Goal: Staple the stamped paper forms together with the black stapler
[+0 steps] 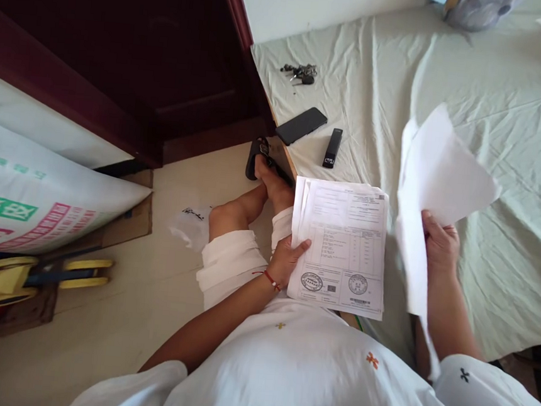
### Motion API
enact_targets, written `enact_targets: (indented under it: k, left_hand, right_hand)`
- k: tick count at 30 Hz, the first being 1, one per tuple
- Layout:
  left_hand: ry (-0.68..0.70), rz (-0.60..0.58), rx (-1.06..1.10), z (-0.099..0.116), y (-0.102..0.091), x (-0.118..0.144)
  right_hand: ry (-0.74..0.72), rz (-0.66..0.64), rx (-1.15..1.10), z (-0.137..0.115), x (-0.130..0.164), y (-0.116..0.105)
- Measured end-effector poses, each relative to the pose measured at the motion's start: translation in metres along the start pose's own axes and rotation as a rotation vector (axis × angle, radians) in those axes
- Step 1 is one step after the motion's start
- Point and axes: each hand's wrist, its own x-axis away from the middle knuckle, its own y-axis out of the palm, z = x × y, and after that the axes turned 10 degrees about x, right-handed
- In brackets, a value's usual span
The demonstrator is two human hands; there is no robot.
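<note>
Far left on the floor: printed sack (pixel 38 201), yellow toy (pixel 28 270) below it. Left hand (pixel 289 258) closed on the left edge of a stack of printed forms (pixel 342 247), thumb on top, stack held over the lap at the bed edge. On the bed sheet (pixel 495 121): keys (pixel 301 73), phone (pixel 300 125), stapler (pixel 333 148). Right hand (pixel 440 243) grips loose blank sheets (pixel 438 173), fingers curled round them, raised above the bed, blurred.
</note>
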Motion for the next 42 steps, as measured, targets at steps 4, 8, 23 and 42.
enact_targets:
  k: [4,8,23,42]
  left_hand:
    - [-0.011,0.035,0.023,0.002,0.001,0.000]
    - [0.027,0.072,-0.001,0.001,-0.002,-0.002]
    - [0.416,0.179,-0.193,0.004,-0.024,-0.017]
    - [0.262,0.155,-0.218,-0.003,-0.019,-0.011]
  right_hand:
    - [-0.011,-0.026,0.170,0.002,0.006,0.009]
    - [-0.026,-0.098,0.335,0.012,0.001,0.004]
    - [-0.170,-0.182,0.880,0.012,0.000,-0.001]
    - [-0.188,-0.164,0.777,0.019,-0.002,-0.004]
